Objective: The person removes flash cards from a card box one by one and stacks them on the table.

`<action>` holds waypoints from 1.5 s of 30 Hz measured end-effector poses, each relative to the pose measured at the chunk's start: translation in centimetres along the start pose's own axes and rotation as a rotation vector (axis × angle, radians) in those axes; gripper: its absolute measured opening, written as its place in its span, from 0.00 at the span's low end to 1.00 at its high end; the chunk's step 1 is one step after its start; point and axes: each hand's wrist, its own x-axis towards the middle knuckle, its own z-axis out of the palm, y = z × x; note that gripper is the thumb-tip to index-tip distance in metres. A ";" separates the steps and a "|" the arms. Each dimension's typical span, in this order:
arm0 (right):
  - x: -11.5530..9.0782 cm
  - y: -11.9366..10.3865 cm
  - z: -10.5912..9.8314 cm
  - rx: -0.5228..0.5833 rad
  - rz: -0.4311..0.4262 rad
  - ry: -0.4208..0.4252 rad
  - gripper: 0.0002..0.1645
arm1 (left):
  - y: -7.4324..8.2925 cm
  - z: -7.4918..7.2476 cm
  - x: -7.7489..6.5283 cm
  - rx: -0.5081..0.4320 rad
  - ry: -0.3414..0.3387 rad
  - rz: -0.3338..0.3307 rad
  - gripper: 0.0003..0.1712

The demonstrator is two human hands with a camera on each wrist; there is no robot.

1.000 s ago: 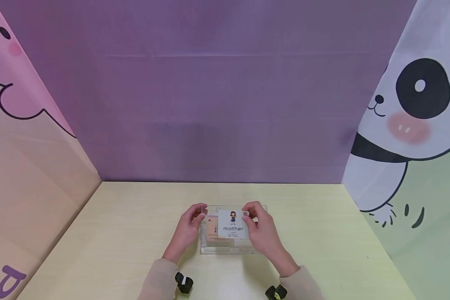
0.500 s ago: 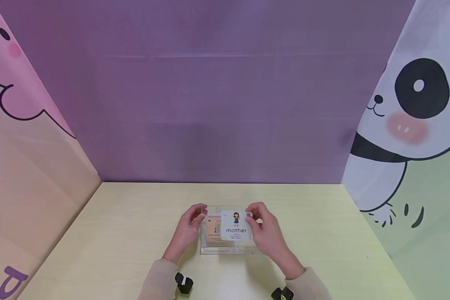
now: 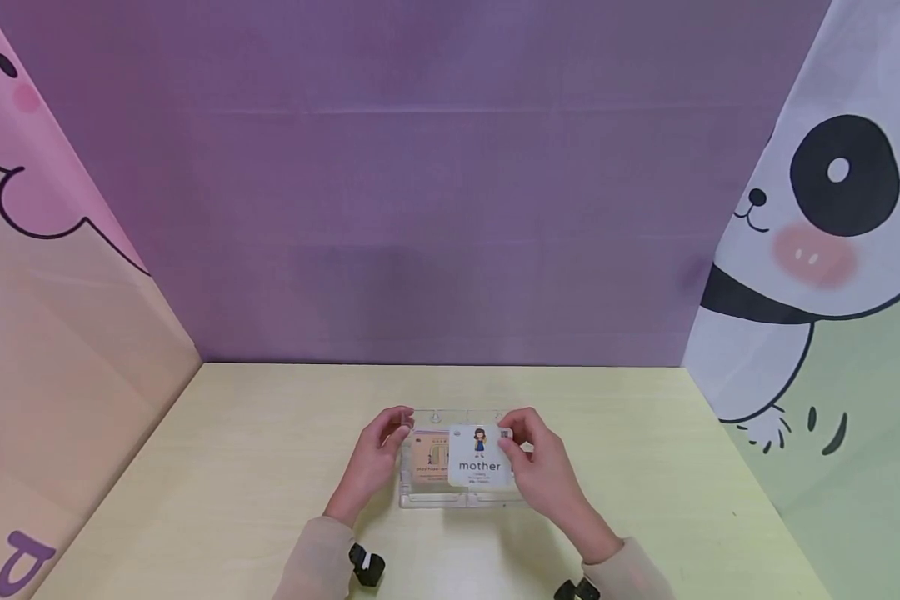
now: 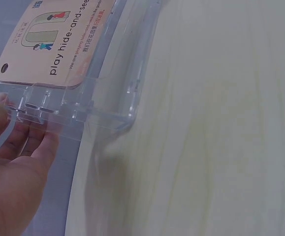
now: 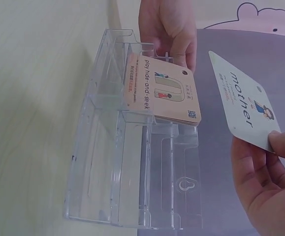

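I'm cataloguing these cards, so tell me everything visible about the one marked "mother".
The card looks like thin, stiff white paper with rounded corners. Its printed face shows a cartoon figure with dark hair and blue clothes, the word "mother" beneath, smaller text below that, and a dark square code in one corner. The right hand pinches its edge, thumb on the printed face. It is tilted in the air, apart from the clear plastic holder.
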 end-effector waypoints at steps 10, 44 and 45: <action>-0.3 -0.2 -0.3 0.018 0.016 -0.009 0.14 | -0.1 0.0 0.3 -0.004 0.004 0.010 0.19; -1.8 0.7 -0.8 0.148 0.174 -0.075 0.12 | -0.3 0.0 0.2 -0.007 0.005 0.008 0.18; -1.9 0.7 -0.8 0.148 0.177 -0.080 0.12 | -0.3 0.0 0.2 -0.005 0.005 0.008 0.18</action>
